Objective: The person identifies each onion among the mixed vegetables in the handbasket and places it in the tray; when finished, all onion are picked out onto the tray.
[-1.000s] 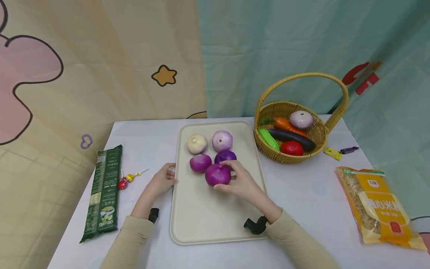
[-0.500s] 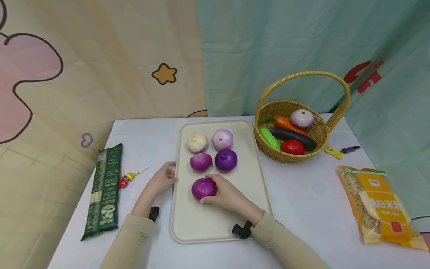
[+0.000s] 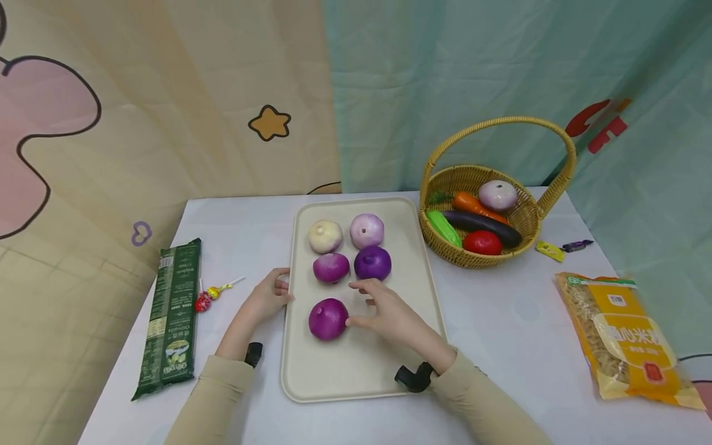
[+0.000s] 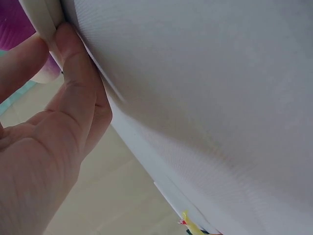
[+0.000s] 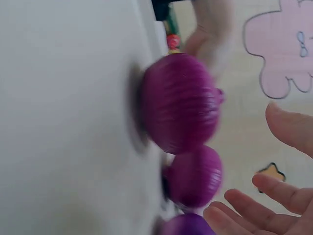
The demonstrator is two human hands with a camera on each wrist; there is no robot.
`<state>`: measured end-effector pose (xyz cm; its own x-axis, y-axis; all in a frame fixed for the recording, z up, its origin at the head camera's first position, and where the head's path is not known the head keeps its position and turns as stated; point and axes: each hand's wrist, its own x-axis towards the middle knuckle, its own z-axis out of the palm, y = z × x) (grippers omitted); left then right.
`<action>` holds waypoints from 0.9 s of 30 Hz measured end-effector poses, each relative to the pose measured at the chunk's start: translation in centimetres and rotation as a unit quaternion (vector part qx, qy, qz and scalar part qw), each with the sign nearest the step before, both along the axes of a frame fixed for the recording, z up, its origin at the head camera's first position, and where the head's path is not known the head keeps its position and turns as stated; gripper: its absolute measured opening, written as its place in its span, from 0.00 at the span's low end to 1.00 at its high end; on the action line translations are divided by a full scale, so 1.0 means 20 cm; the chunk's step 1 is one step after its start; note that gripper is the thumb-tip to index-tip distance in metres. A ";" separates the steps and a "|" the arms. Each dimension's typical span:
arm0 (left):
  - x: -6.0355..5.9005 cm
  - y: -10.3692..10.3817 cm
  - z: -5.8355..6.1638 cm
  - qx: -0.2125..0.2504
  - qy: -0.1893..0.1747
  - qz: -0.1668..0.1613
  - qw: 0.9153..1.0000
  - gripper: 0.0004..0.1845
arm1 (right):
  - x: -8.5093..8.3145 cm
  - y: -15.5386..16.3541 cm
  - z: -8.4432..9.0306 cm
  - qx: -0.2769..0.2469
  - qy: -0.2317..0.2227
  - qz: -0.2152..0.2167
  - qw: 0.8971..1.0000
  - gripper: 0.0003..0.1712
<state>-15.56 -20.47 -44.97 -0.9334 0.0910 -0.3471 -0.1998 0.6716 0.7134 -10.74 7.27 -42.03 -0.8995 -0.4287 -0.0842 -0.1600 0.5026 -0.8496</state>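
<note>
A cream tray (image 3: 361,377) lies in the middle of the white table. Two pale onions (image 3: 326,236) and two purple onions (image 3: 372,262) sit in its far half. A fifth purple onion (image 3: 328,319) (image 5: 181,103) rests alone nearer me, on the tray's left side. My right hand (image 3: 364,303) hovers just right of it with fingers (image 5: 288,127) spread and holding nothing; the thumb tip is next to the onion. My left hand (image 3: 272,293) grips the tray's left rim (image 4: 41,17), thumb (image 4: 73,73) pressed against the edge.
A wicker basket (image 3: 528,216) at the back right holds a carrot, cucumber, eggplant, tomato and an onion. A green pasta pack (image 3: 172,315) and a lollipop (image 3: 208,296) lie left of the tray. A yellow bag (image 3: 625,337) and two candies (image 3: 550,250) lie at the right.
My right hand carried the purple onion from beside the others toward me and to the left, set it on the tray and let go. The left hand stayed on the rim.
</note>
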 end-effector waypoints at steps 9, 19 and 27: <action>-0.01 0.00 0.00 0.003 0.006 -0.001 1.000 0.32 | -0.22 0.41 0.27 -0.046 0.098 -0.135 0.985 0.25; 0.00 -0.01 0.01 -0.007 0.009 0.005 1.000 0.32 | -0.62 0.92 0.43 -0.012 0.150 -0.413 0.898 0.29; 0.01 -0.01 -0.01 0.012 0.014 0.005 1.000 0.32 | -0.80 1.10 0.30 0.012 0.098 -0.466 0.879 0.37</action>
